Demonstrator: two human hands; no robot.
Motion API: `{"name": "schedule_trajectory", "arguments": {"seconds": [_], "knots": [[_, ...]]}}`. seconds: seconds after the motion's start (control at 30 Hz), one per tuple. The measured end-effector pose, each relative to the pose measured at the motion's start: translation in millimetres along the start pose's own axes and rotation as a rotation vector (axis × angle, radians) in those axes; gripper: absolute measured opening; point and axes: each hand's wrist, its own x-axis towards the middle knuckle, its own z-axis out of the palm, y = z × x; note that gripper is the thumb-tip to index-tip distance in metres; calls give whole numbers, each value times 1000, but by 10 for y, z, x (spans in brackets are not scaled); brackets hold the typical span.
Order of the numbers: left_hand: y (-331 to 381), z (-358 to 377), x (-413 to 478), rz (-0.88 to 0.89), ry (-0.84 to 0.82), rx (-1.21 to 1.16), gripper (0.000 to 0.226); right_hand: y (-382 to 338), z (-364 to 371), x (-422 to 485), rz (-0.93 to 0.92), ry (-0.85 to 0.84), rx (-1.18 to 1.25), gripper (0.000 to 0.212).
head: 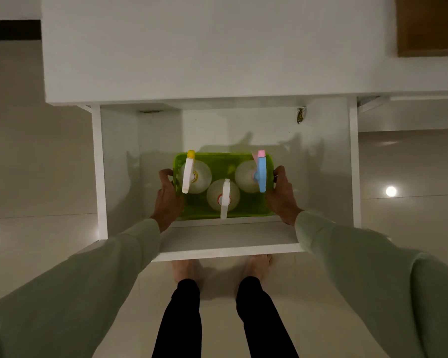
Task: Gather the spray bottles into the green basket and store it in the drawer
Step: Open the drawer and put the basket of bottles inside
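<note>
Sleeves, pale green, reached forward from the camera to both hands: left hand (167, 196) and right hand (282, 196) each closed on an end wall of the green basket (199, 211), held inside the open drawer (228, 241), near its front; whether it rested on the drawer floor could not be told. Contents: three spray bottles, upright, with yellow-tipped trigger (188, 174), white trigger (225, 198) and blue-and-pink trigger (261, 174). Risks, as judged: tall bottles could topple if the basket tilted on release; trigger heads might catch the desk (217, 47) edge above on closing; fingers could be pinched.
</note>
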Motion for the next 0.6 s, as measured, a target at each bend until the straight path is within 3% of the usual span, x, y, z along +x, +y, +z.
{"name": "schedule_trajectory", "arguments": {"seconds": [0.23,0.43,0.5,0.6], "knots": [[-46,-16,18,-25,-75,31,57,-48,-59,-26,69,-92,-42,23],[94,-183,-311,-98,-155,5,73,-150,-226,-264,223,-132,-72,73],[197,-299,-508,-127,-115,63,74,-224,-336,-428,239,-128,-108,70],[406,-478,-851,-59,-42,155,53,-371,-487,-764,92,-112,-295,52]]}}
